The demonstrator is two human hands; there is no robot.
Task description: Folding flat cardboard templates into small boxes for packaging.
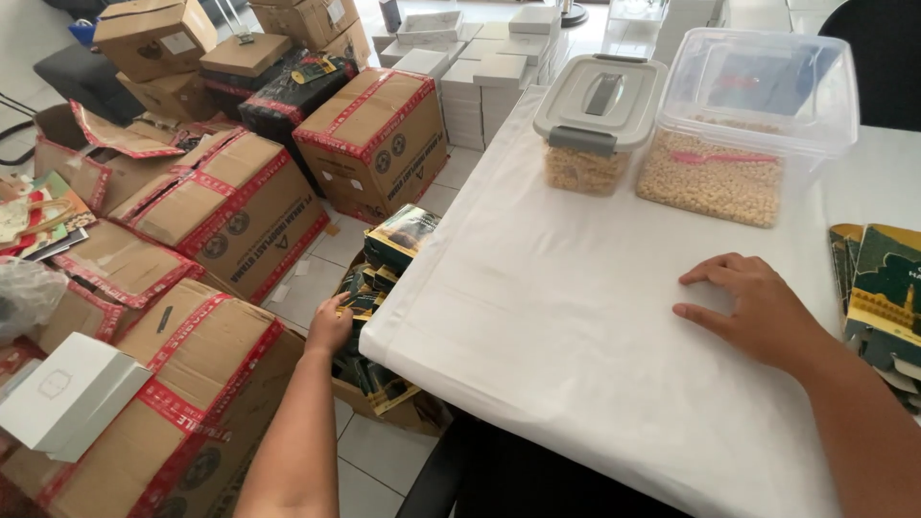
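Observation:
My left hand (pixel 329 326) reaches down beside the table into an open carton (pixel 384 403) on the floor, fingers on one of the dark green and gold small boxes (pixel 363 303) stacked inside. Another dark green box (pixel 401 236) lies on top of that stack. My right hand (pixel 746 305) rests palm down on the white tablecloth (pixel 556 288), fingers spread, holding nothing. A pile of flat green and gold box blanks (pixel 883 283) lies just right of that hand.
Two clear plastic tubs of small beige pieces stand at the table's far side, one with a grey lid (pixel 597 120), one larger (pixel 753 125). Taped brown cartons (pixel 369 139) crowd the floor at left. White boxes (pixel 489 72) are stacked behind; a white box (pixel 67 393) sits near left.

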